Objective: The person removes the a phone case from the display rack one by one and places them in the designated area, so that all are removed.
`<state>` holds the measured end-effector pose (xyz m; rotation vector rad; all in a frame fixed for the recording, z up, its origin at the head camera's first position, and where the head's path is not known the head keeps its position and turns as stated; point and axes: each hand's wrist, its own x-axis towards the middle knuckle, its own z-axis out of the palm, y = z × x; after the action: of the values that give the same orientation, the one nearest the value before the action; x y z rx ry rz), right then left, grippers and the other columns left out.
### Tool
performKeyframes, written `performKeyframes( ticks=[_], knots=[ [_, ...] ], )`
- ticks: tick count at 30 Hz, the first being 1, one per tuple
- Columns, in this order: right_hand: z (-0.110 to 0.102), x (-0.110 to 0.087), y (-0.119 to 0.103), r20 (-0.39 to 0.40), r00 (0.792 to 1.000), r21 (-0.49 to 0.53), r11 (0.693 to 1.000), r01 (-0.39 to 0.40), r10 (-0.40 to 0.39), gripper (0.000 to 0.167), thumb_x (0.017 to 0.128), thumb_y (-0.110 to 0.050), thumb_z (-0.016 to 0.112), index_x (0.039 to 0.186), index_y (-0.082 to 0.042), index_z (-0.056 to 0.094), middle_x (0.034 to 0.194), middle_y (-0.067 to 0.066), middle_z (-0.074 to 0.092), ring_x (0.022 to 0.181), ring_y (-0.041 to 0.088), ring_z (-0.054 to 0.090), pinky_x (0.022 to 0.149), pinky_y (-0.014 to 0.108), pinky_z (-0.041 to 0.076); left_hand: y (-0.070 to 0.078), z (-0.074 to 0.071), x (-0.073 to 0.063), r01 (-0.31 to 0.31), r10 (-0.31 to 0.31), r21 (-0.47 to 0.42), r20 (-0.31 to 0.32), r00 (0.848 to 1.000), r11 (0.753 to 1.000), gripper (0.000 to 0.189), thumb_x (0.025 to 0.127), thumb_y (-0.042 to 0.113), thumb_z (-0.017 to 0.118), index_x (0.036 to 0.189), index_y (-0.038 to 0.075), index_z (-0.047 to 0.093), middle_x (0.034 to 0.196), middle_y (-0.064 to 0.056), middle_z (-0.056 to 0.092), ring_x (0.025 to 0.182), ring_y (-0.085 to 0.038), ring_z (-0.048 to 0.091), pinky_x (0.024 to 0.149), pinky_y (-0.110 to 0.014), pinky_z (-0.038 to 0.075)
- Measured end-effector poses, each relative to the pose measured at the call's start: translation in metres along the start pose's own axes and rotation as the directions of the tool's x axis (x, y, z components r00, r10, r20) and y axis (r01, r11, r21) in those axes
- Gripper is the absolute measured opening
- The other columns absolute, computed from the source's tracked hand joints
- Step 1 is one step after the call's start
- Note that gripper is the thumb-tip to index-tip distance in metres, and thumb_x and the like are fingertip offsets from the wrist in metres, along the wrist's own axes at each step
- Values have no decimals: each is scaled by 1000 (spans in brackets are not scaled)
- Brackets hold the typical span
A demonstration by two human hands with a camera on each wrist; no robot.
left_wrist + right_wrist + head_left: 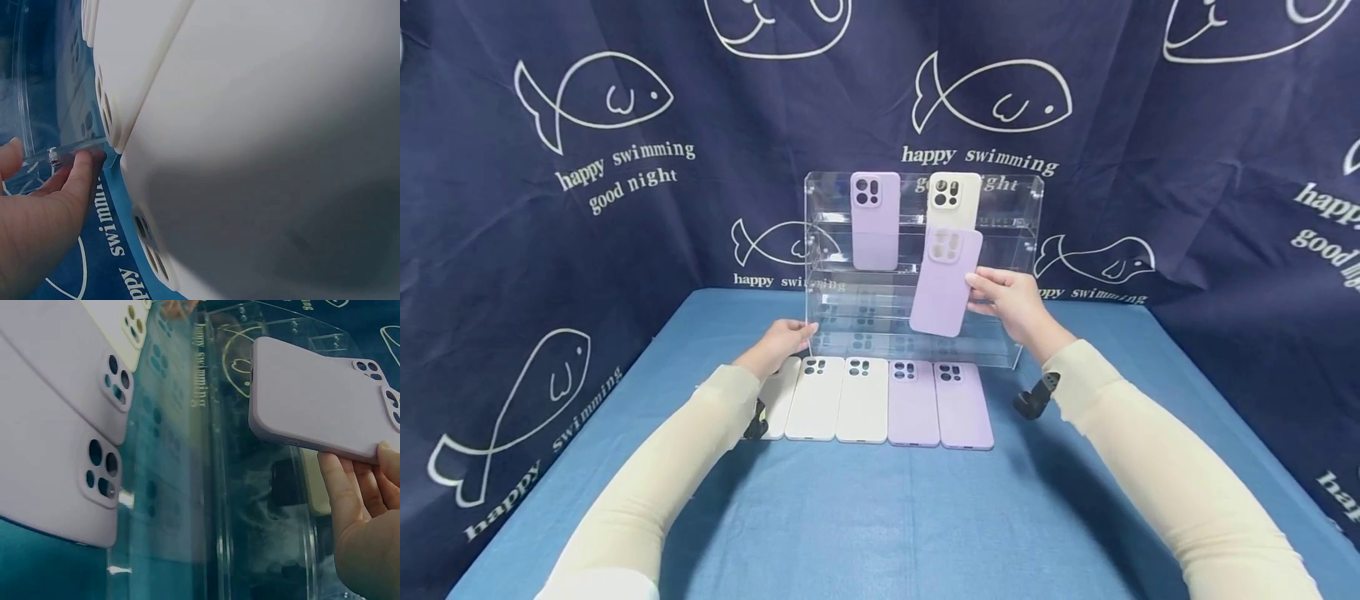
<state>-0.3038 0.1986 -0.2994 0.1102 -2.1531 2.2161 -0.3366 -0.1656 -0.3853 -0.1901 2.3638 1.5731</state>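
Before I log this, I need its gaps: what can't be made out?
- Head view: lower part of the white case on the stand, behind the held purple case.
- Head view: leftmost white case, left side, behind the left sleeve and wrist camera.
- Right wrist view: part of that purple case's camera cutout, past the right edge.

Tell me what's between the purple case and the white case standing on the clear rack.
In the head view, only a bare stretch of the clear rack; the dark backdrop shows through it.
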Motion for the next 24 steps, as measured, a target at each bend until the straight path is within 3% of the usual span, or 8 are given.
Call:
performKeyframes(
  ticks=[5,9,17,24],
  knots=[
    [-2,-4,5,31,1000,-25,1000,-3,4,55,95,-10,63,139,14,41,79,-14,69,75,3,68,74,22,63,-1,1,5,-25,25,-36,-4,1000,999,65,102,34,49,149,-5,27,156,-21,29,140,-33,38,121,-43,31],
    [-5,-9,10,73,997,-70,998,-2,7,54,96,-12,62,138,15,42,80,-15,69,77,2,68,76,23,63,-2,1,6,-10,10,-52,-3,1000,999,65,102,33,49,150,-4,26,156,-20,28,141,-33,37,122,-44,30],
    [-25,-21,22,72,996,-129,991,-49,58,55,97,-15,61,138,14,41,82,-19,67,78,0,68,79,24,62,-4,2,7,22,-22,3,57,998,1000,65,102,38,48,152,3,26,158,-15,29,141,-29,38,123,-57,17],
    [-36,-24,29,86,991,-115,989,-96,106,59,96,-15,61,140,16,37,81,-15,68,78,2,67,79,24,62,-1,-4,4,25,-22,-32,92,996,999,67,104,35,44,154,0,14,160,-18,21,144,-30,32,124,-47,22]
  ],
)
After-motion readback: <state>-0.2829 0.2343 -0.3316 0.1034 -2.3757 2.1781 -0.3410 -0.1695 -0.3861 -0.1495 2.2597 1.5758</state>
